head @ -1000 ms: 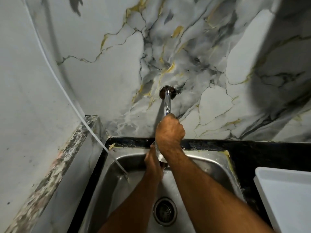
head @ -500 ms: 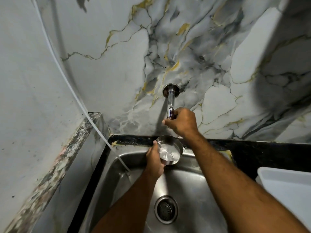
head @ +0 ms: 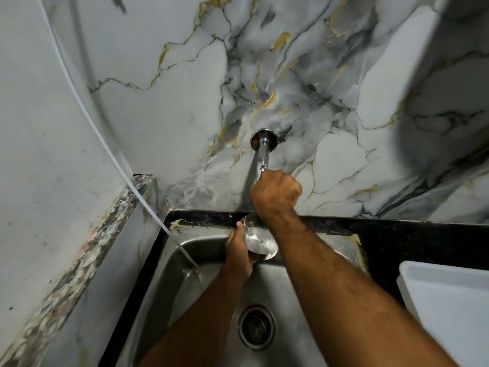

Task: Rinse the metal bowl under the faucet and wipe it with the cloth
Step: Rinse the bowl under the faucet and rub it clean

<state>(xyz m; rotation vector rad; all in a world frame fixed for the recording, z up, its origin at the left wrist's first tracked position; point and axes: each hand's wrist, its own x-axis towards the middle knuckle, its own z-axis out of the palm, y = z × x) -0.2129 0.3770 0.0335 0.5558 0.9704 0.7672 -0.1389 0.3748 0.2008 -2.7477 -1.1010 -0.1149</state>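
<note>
Bowl held under the faucet

Left hand gripped the bowl, mouth up, near the sink back edge; right hand clenched the faucet.

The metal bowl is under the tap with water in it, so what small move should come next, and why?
Probably tip the metal bowl to pour out over the sink. The left hand holds it below the faucet, wet inside, while the right hand grips the faucet. No cloth is in view, so wiping must wait.
</note>
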